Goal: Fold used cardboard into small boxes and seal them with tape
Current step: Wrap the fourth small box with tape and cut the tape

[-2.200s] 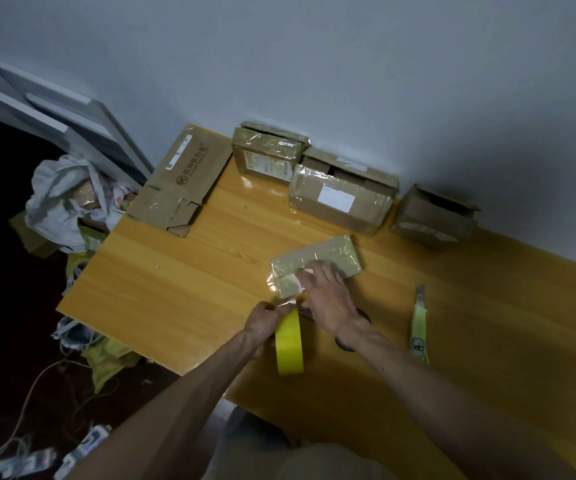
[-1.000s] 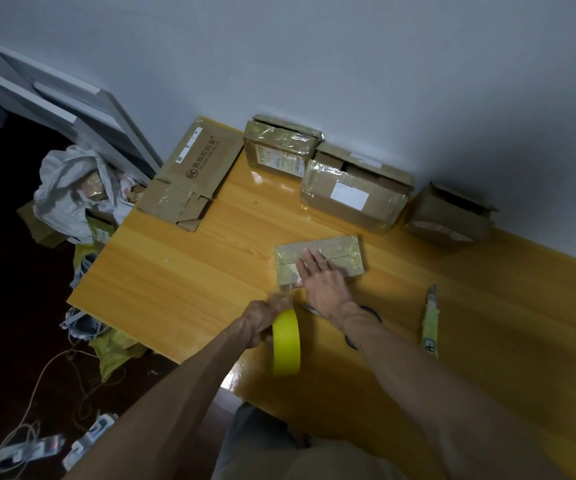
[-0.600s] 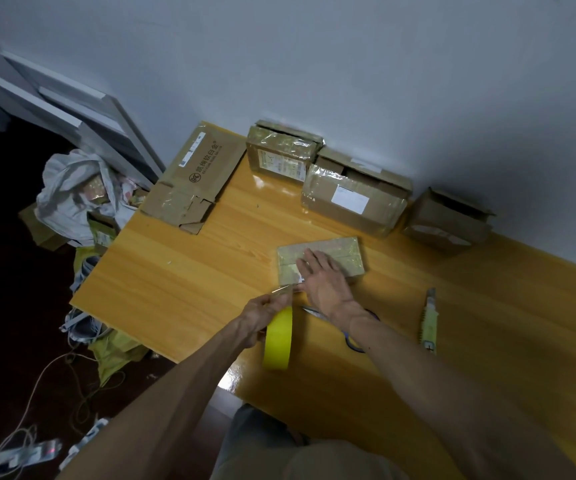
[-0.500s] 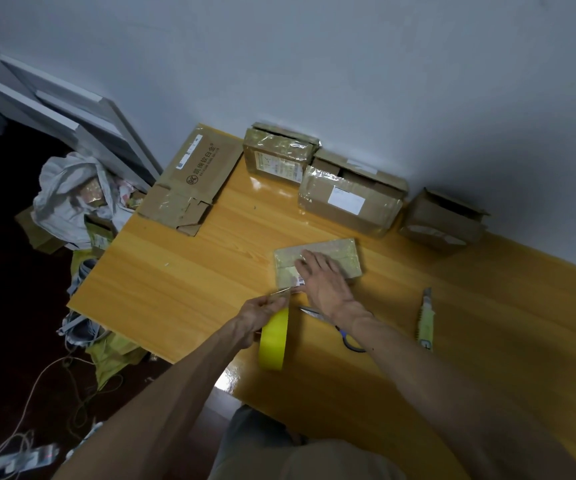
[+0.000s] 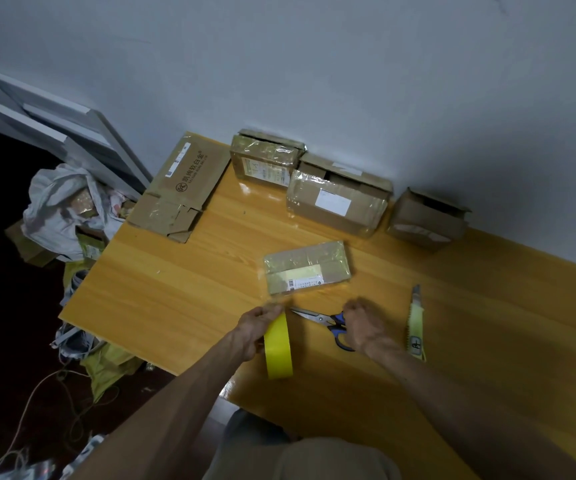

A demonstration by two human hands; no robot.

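Tape roll [image 5: 278, 348], yellow, held on edge in left hand [image 5: 257, 329], fingers wrapped round its upper rim. Right hand [image 5: 362, 327] curled over blue handles of scissors [image 5: 317, 318]; blades flat on tabletop [image 5: 175, 289], tips toward roll. Small taped box [image 5: 307, 268] lies just beyond both hands, label up, no hand on it. Utility knife [image 5: 415, 323] just right of right hand. Flattened cardboard [image 5: 182, 188] at back-left corner. Row of boxes [image 5: 338, 202] against wall.
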